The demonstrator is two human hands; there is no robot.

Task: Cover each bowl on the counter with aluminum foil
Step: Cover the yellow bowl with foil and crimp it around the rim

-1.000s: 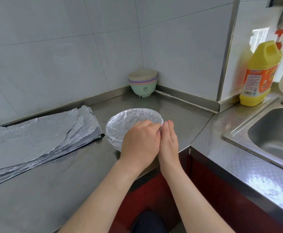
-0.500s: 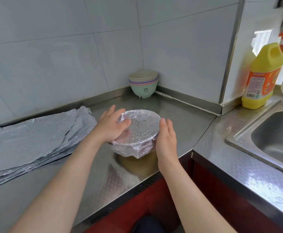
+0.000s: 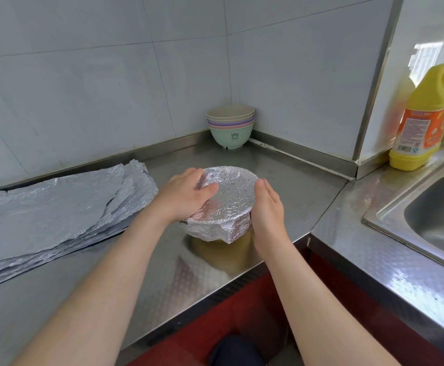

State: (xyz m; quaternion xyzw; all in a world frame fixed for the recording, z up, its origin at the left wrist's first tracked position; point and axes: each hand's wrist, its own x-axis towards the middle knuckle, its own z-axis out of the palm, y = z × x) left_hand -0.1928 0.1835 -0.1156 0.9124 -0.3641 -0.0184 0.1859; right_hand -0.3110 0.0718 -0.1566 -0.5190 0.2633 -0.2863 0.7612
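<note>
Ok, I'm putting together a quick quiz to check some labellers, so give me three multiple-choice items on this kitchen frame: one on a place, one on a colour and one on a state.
1. Where does the stack of bowls stand?
A. In the sink
B. In the back corner of the counter, where the tiled walls meet
C. On the foil sheets

2. What colour is the stack's bottom bowl?
A. Mint green
B. Red
C. Black

3. What state is the bowl between the left hand and the right hand in?
A. Bare
B. Foil wrapped over its top
C. Broken in pieces

Answers:
1 B: the stack sits on the steel where the two walls join.
2 A: the lowest bowl is pale green.
3 B: crinkled foil spans the top and folds down the sides under both hands.
</note>
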